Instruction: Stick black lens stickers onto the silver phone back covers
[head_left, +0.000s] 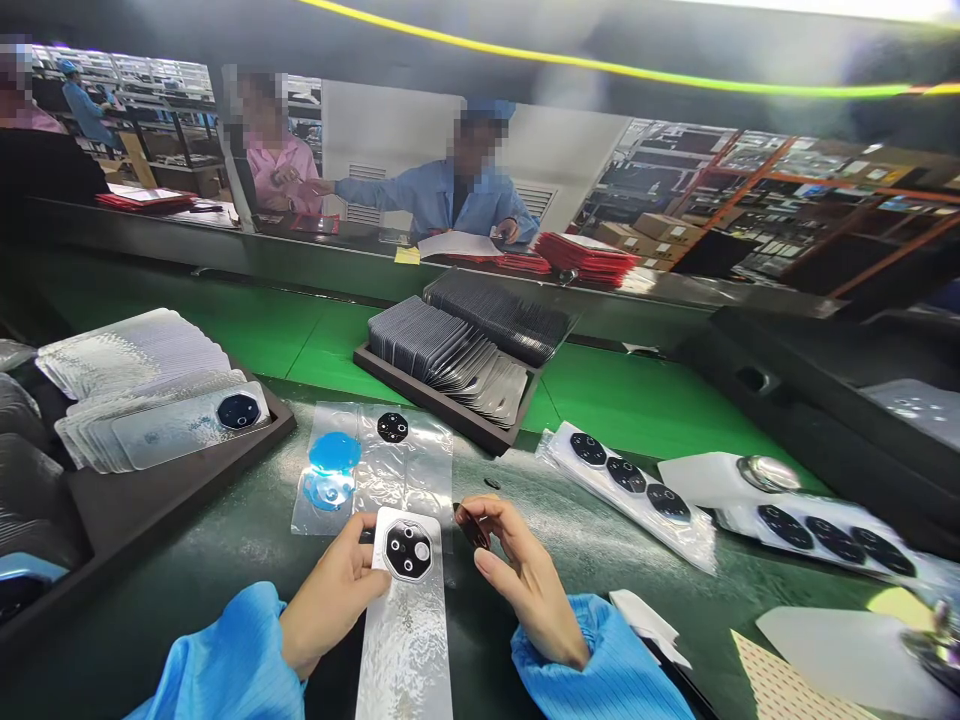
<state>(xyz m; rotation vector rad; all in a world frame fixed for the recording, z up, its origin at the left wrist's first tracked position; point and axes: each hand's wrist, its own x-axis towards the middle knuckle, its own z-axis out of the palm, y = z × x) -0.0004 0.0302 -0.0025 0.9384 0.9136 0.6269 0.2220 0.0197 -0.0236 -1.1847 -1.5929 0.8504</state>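
Note:
My left hand (334,595) grips the left edge of a silvery patterned phone back panel (405,640), thumb on its face near the black camera area (409,551). Just right of the panel, my right hand (521,570) pinches a small dark round piece (472,527), tilted on edge between thumb and fingers. The piece and the panel are apart. Behind my hands, clear plastic film (382,480) lies on the dark table, with a black lens cover (392,428) and blue round stickers (334,454) on it. A tiny dark piece (492,483) lies beyond my right hand.
A tray (281,420) of silvery panels stands at left, another tray (499,440) of dark panels at back centre. Packs of black lens covers (626,475) lie at right, near metal discs (769,474) and a dotted sheet (787,685). People sit across the bench.

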